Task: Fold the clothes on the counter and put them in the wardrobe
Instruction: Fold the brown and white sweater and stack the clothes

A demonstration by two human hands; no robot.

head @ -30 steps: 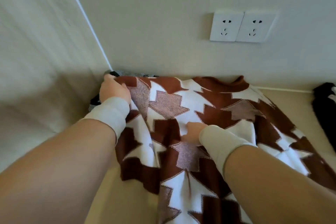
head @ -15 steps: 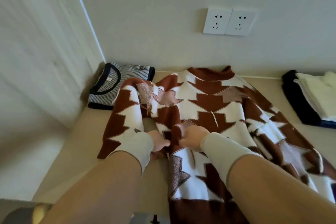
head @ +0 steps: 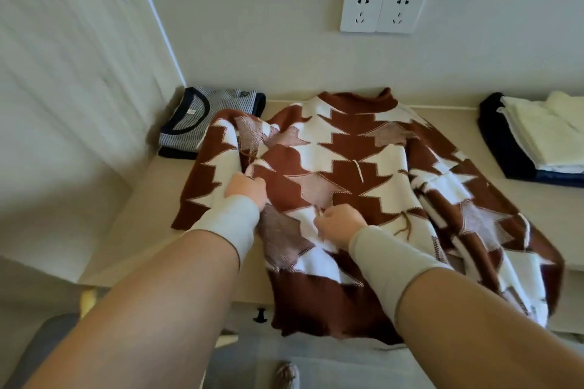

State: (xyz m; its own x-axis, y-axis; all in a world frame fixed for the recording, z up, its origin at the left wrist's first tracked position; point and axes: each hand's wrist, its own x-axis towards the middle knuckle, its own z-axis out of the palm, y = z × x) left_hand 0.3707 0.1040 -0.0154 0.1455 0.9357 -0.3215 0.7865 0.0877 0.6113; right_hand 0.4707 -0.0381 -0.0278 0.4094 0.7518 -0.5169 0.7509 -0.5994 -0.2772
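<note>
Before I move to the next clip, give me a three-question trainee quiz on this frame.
1. True or false: the brown-and-white sweater lies folded into a neat square.
2. Which folded garment sits left of the sweater? A) striped shirt B) jeans C) towel
3. Fill in: both the left hand and the right hand are on the ____.

Key: 1 false, it is spread on the counter with its hem over the edge; 2 A; 3 sweater.
</note>
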